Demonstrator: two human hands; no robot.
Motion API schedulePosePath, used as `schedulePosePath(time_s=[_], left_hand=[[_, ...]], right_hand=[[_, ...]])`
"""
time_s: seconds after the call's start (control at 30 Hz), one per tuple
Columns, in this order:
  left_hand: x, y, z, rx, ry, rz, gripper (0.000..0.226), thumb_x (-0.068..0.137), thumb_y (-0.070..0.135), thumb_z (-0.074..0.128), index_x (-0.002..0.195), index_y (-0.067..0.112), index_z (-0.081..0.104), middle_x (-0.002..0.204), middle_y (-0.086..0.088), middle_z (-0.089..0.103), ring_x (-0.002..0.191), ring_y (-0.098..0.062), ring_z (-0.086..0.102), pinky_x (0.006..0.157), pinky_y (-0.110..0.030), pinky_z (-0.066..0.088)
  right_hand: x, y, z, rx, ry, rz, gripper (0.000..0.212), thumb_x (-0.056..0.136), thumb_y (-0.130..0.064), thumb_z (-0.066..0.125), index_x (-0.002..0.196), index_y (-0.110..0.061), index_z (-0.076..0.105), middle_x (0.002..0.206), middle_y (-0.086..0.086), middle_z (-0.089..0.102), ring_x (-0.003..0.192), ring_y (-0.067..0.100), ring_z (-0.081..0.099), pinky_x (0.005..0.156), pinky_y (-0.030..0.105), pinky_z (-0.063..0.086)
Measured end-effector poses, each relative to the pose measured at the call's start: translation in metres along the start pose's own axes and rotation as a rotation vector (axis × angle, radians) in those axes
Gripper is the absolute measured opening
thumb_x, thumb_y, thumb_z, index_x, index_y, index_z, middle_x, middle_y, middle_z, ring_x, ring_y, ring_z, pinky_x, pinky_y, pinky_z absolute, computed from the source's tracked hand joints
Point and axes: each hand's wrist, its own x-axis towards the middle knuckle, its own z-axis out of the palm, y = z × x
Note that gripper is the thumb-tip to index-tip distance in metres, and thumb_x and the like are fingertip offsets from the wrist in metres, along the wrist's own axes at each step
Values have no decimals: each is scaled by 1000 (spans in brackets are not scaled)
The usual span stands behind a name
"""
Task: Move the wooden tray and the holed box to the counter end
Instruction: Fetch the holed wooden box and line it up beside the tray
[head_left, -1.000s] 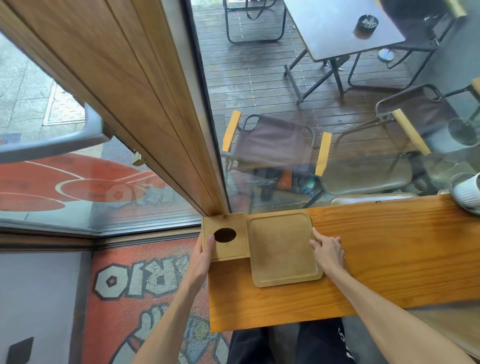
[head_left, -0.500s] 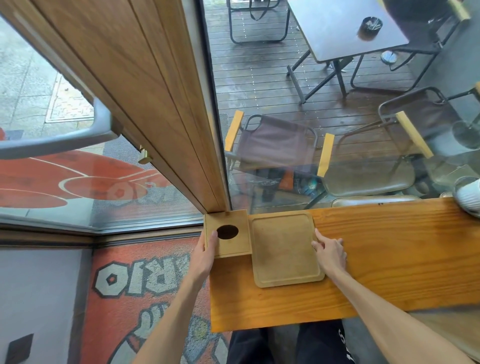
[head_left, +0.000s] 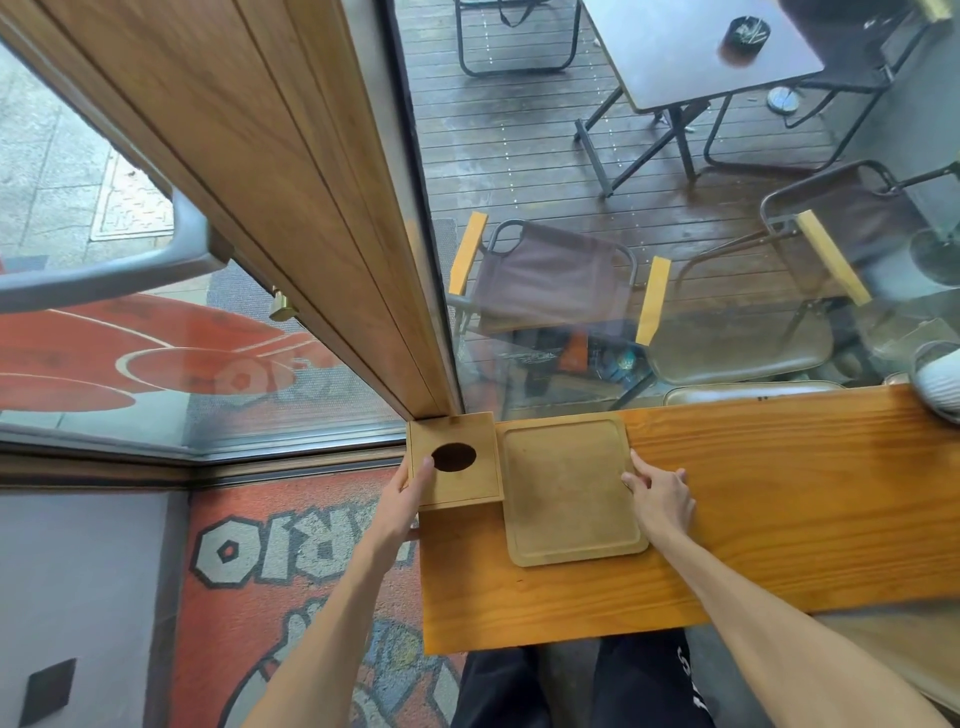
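**Box and tray at far-left counter corner**

Head view: square wooden holed box (head_left: 456, 461), oval dark hole in lid, sitting on far-left corner of glossy orange-grained counter (head_left: 779, 499). Flat wooden tray (head_left: 569, 488), rounded corners, shallow raised rim, touching box's right side. Left hand (head_left: 410, 491) wrapped on box's left edge, thumb on lid beside hole. Right hand (head_left: 660, 493) against tray's right rim, fingers loosely together, index tip on rim. Glass window directly behind both.
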Motion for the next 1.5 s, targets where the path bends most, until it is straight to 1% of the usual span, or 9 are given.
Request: schedulePosePath(time_s=[0.13, 0.3, 0.63, 0.8, 0.9, 1.03, 1.17, 1.3, 1.5], left_hand=[[0, 1, 0, 7, -6, -2, 89, 85, 75, 48, 160, 30, 29, 162, -5, 39, 144, -38, 41, 106, -60, 46], [2, 3, -3, 17, -13, 17, 73, 93, 70, 48, 156, 36, 35, 159, -5, 43, 133, -31, 47, 102, -62, 50], [0, -2, 3, 26, 31, 47, 89, 89, 77, 45, 161, 28, 26, 166, -4, 33, 148, -35, 37, 107, -71, 42], [2, -3, 4, 52, 30, 75, 97, 81, 82, 46, 160, 27, 30, 163, -6, 39, 144, -34, 42, 99, -53, 46], [1, -5, 6, 72, 37, 116, 93, 85, 82, 43, 160, 27, 31, 164, -2, 37, 148, -31, 38, 111, -62, 37], [-2, -1, 6, 90, 25, 136, 100, 80, 87, 42, 159, 27, 32, 163, 1, 38, 149, -28, 36, 112, -56, 35], [-1, -3, 4, 78, 10, 102, 92, 84, 85, 40, 159, 34, 28, 165, 2, 35, 149, -29, 36, 108, -67, 42], [0, -3, 3, 72, 21, 137, 92, 82, 88, 41, 157, 36, 32, 160, 4, 43, 146, -28, 42, 113, -65, 39], [1, -3, 4, 82, 24, 144, 80, 92, 74, 40, 159, 30, 31, 161, 0, 41, 147, -28, 41, 116, -64, 37]], right_hand=[[-1, -1, 0, 8, -6, 10, 44, 100, -27, 58, 143, -27, 53, 149, 22, 51, 155, 36, 17, 121, 58, 25], [-2, -2, 0, 22, 9, 18, 43, 100, -27, 58, 142, -28, 55, 148, 22, 52, 154, 36, 21, 120, 57, 26], [-3, -7, 0, 60, 13, 53, 42, 98, -29, 61, 140, -30, 57, 149, 24, 49, 147, 40, 34, 116, 57, 32], [-3, -10, -3, 62, 12, 62, 43, 98, -29, 60, 141, -31, 57, 149, 24, 49, 147, 38, 33, 117, 57, 30], [-8, -4, -3, 80, 6, 52, 43, 99, -26, 60, 142, -26, 56, 154, 23, 44, 154, 35, 21, 122, 57, 22], [-10, -6, -5, 88, 13, 46, 43, 99, -25, 60, 142, -25, 56, 154, 24, 42, 153, 35, 23, 121, 55, 24], [-13, -8, -6, 88, 26, 46, 43, 99, -25, 60, 142, -24, 56, 155, 26, 40, 154, 35, 22, 121, 54, 25], [-15, -11, -3, 104, 53, 39, 42, 99, -24, 59, 141, -23, 57, 153, 26, 42, 152, 38, 24, 120, 57, 24], [-11, -11, -2, 100, 48, 57, 42, 99, -25, 59, 141, -23, 58, 155, 25, 42, 154, 36, 20, 122, 59, 19]])
